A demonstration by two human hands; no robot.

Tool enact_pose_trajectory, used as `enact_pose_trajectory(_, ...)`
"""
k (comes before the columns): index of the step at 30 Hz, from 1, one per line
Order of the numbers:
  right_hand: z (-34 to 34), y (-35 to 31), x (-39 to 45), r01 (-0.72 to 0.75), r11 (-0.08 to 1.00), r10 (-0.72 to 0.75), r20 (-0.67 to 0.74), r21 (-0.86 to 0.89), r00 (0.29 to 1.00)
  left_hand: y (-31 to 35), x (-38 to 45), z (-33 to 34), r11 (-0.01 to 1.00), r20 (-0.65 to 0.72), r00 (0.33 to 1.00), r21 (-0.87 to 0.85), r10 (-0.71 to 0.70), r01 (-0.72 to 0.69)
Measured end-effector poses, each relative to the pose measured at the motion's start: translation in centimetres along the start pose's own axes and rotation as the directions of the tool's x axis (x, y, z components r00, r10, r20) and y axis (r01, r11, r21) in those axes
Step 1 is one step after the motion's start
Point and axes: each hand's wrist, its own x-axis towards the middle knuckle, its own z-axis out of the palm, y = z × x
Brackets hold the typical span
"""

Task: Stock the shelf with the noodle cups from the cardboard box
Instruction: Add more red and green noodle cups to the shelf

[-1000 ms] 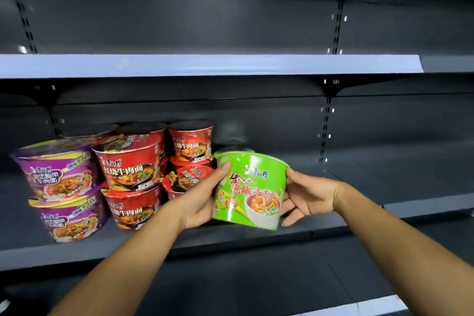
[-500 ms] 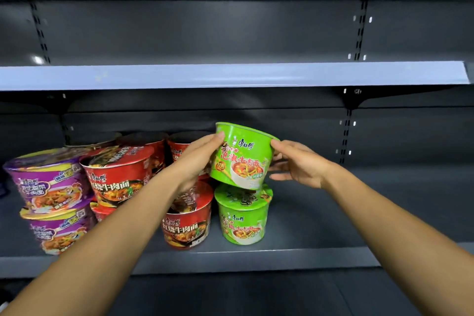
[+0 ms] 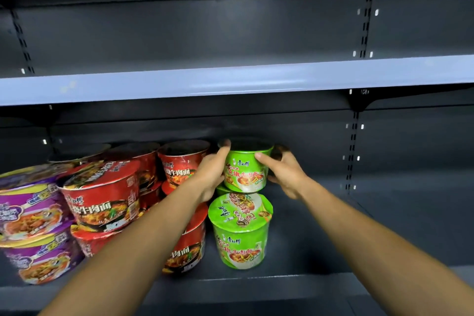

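head view, green noodle cup [image 3: 243, 172] between left hand [image 3: 213, 172], right hand [image 3: 284, 174]

This is a shop aisle, shown by the dark metal retail shelving: a back panel with slotted upright rails [image 3: 365, 31], bracket-hung boards, and a pale price strip [image 3: 230, 83] along the front edge of the upper shelf [image 3: 179, 67]. On the lower shelf [image 3: 307, 244] stand many copies of the same packaged goods, sorted by kind and stacked two high: purple cups [image 3: 30, 208] at the left, red cups [image 3: 102, 200] beside them, green cups [image 3: 241, 233] next. All face label-out, as stock on display.
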Motion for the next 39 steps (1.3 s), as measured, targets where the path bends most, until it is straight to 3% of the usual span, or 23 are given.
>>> enact_pose_trajectory(7, 1.0, 1.8, 2.5, 0.084, 0.986, -0.09, -0.033, -0.147, 0.995, -1.0, 2.2, 0.2, 0.997, -0.084, 0.994, -0.034, -0.072, 0.069)
enact_pose_trajectory(14, 2.3, 1.9, 4.0, 0.038, 0.977, -0.048, -0.041, -0.21, 0.998, -0.9, 3.0, 0.4, 0.996, -0.165, 0.983, -0.006, -0.084, 0.084)
enact_pose_trajectory(22, 2.5, 2.2, 3.9, 0.018, 0.983, -0.027, -0.046, -0.181, 0.999, -1.0, 3.5, 0.0, 0.99, -0.139, 0.982, 0.044, -0.129, 0.136)
enact_pose_trajectory(39, 2.7, 1.2, 2.5, -0.003, 0.928, -0.038, -0.103, -0.373, 0.994, -0.4, 2.6, 0.3, 0.99, -0.221, 0.97, 0.069, -0.106, 0.124)
